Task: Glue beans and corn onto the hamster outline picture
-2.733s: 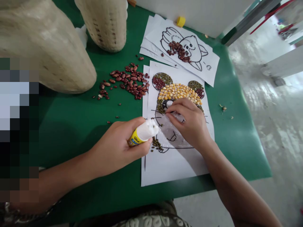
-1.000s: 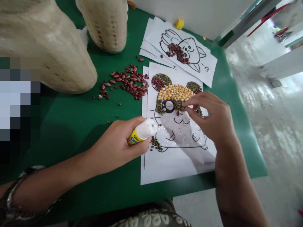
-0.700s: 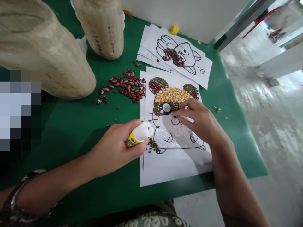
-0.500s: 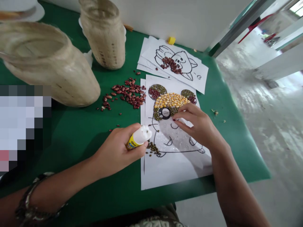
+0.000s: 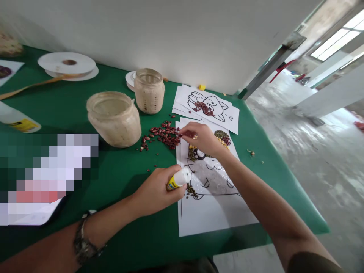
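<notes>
My left hand (image 5: 160, 189) is wrapped round a glue stick (image 5: 179, 179) with a yellow label and a white end pointing up and right. My right hand (image 5: 201, 138) reaches over the mouse drawing, its fingertips drawn together at the right edge of a pile of dark red beans (image 5: 165, 133); whether a bean is between them is hidden. Under that hand and forearm lies the mouse drawing sheet (image 5: 210, 218), partly covered with yellow corn kernels (image 5: 223, 143) and green beans (image 5: 194, 154). Its belly looks shiny and wet. Loose green beans (image 5: 191, 190) lie by its lower left side.
Two twine-wrapped jars (image 5: 119, 127) stand left of the beans. Behind are a fox drawing (image 5: 218, 108) with red beans and a yellow cube (image 5: 201, 87). At left lie a white ribbon spool (image 5: 66, 62), a bottle (image 5: 24, 123) and a blurred-out device (image 5: 54, 182). A wall borders the back.
My right hand has moved from the mouse's face up and left to the red bean pile. My left hand still holds the glue stick. The view has shifted, showing more at left.
</notes>
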Demonstrator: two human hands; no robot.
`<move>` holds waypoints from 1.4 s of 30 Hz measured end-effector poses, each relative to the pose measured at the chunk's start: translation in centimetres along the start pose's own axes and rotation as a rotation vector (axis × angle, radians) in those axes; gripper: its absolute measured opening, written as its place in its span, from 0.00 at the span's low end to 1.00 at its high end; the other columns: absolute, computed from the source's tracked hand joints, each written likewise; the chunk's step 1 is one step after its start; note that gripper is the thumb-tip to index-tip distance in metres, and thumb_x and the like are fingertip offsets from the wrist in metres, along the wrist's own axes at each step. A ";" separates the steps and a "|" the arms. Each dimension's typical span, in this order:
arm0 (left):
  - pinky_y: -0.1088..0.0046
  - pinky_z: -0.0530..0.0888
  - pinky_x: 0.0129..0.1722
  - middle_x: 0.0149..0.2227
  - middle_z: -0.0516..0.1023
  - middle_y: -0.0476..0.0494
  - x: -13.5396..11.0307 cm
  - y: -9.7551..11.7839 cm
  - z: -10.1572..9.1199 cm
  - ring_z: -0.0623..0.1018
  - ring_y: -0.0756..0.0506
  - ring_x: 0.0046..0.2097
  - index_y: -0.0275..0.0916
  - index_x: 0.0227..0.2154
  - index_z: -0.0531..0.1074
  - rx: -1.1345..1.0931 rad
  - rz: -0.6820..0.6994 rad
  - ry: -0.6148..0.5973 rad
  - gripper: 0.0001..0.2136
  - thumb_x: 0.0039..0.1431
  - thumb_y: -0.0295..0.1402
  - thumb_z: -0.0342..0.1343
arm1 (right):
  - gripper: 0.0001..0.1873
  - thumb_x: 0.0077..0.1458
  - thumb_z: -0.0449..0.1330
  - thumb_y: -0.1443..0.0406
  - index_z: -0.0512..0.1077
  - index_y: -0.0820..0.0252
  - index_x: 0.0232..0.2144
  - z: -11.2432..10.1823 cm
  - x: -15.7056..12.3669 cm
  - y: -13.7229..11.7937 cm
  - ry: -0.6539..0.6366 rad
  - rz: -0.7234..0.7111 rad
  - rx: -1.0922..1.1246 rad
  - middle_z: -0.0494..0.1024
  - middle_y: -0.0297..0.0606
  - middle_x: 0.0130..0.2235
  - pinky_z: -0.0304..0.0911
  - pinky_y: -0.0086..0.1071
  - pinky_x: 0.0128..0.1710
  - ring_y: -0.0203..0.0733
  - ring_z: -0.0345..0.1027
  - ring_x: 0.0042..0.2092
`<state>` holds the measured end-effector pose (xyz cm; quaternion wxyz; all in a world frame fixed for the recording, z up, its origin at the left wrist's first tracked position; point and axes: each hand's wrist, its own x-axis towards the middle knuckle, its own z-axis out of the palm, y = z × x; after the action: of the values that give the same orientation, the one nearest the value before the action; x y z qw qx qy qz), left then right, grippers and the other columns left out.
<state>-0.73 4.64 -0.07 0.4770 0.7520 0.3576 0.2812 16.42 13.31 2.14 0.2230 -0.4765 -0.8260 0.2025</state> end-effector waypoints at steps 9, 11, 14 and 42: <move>0.79 0.55 0.19 0.16 0.55 0.58 0.0 0.3 -0.1 0.57 0.55 0.20 0.40 0.18 0.53 -0.031 -0.018 0.000 0.08 0.47 0.28 0.46 | 0.03 0.42 0.55 0.73 0.66 0.62 0.22 2.1 2.8 -0.1 0.003 0.059 0.035 0.71 0.32 0.25 0.57 0.27 0.29 0.30 0.61 0.27; 0.79 0.55 0.19 0.16 0.55 0.58 0.0 0.3 -0.1 0.57 0.55 0.20 0.40 0.18 0.54 -0.041 -0.022 0.002 0.08 0.47 0.28 0.46 | 0.03 0.41 0.55 0.73 0.64 0.62 0.22 1.9 2.8 0.1 0.013 0.074 0.040 0.68 0.30 0.23 0.56 0.27 0.28 0.30 0.59 0.26; 0.80 0.55 0.18 0.17 0.55 0.59 0.0 0.2 -0.1 0.56 0.55 0.19 0.40 0.18 0.53 -0.054 -0.014 0.015 0.08 0.48 0.28 0.46 | 0.03 0.42 0.56 0.71 0.64 0.62 0.23 1.8 2.9 0.2 0.034 0.092 0.055 0.66 0.29 0.21 0.54 0.27 0.27 0.29 0.58 0.24; 0.83 0.56 0.14 0.12 0.56 0.62 0.5 -0.4 0.2 0.57 0.58 0.14 0.40 0.21 0.57 -0.414 -0.283 0.126 0.04 0.48 0.30 0.46 | 0.12 0.56 0.49 0.69 0.73 0.63 0.35 1.9 -9.1 -1.6 -0.271 -0.189 -0.136 0.71 0.39 0.30 0.63 0.26 0.28 0.34 0.66 0.30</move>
<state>-0.34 5.08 -0.45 0.6322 0.5616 0.4231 0.3254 18.29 4.28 -0.11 0.0952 -0.3789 -0.9014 0.1866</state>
